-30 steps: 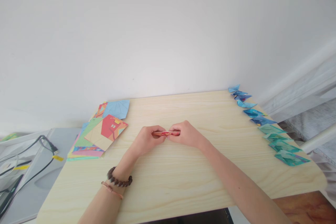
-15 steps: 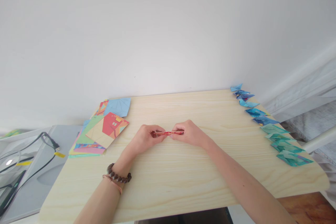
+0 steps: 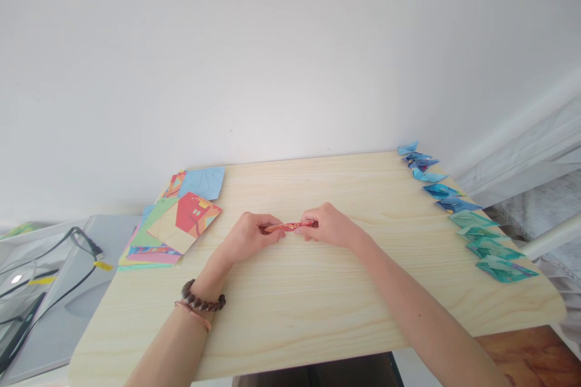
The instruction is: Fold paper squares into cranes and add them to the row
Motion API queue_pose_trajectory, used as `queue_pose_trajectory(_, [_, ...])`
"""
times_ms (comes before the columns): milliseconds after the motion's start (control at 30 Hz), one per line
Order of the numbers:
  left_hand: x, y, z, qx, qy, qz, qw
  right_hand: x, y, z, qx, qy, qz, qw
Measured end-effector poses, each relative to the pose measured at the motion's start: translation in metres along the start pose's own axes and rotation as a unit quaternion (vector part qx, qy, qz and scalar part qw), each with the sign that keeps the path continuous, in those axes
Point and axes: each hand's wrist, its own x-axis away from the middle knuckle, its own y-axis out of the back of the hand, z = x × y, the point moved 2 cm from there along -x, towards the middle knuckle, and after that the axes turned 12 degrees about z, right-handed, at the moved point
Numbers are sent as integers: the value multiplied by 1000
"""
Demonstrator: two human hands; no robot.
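Note:
Between my two hands is a small folded red paper (image 3: 292, 226), seen nearly edge-on as a narrow strip above the middle of the wooden table (image 3: 299, 308). My left hand (image 3: 253, 234) pinches its left end between thumb and fingers. At the right end, my right hand (image 3: 327, 227) grips it the same way. Parts of the paper are hidden by the fingers. A dark bead bracelet (image 3: 202, 297) and a thin copper-coloured bangle circle my left wrist.
Coloured paper sheets (image 3: 184, 227) lie in a loose pile at the table's left. Several folded paper boats (image 3: 494, 248), blue and green, line the right edge. A white wall (image 3: 290, 60) rises behind. Cables (image 3: 59, 254) lie on a grey surface at far left.
The folded red paper has tilted, its right end now slightly higher and more of its patterned side showing. My fingers have shifted a little along it; both hands still hold it.

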Motion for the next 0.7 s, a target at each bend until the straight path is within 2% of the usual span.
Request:
queue_pose_trajectory(233, [3, 9, -2, 90, -3, 128, 988, -1, 2, -5, -47, -22, 59, 997])
queue_pose_trajectory(700, [5, 16, -3, 151, -29, 188, 970, 1, 10, -2, -111, 8, 128, 986])
